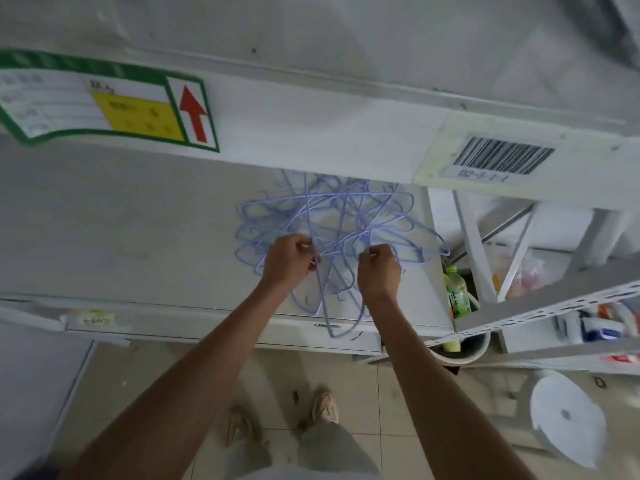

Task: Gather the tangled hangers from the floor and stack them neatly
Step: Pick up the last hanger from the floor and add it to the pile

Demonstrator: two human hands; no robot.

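A tangle of several thin blue wire hangers lies on a white shelf board, some wires hanging over its front edge. My left hand is closed around wires at the near left of the tangle. About a hand's width to the right, my right hand is closed on other wires of the same pile. Both forearms reach up from the bottom of the view. How the hangers interlock under my hands is hidden.
A shelf beam above carries a green-bordered label with a red arrow and a barcode sticker. Right of the board are metal rack struts, a green bottle and a bin. A white round stool stands on the tiled floor.
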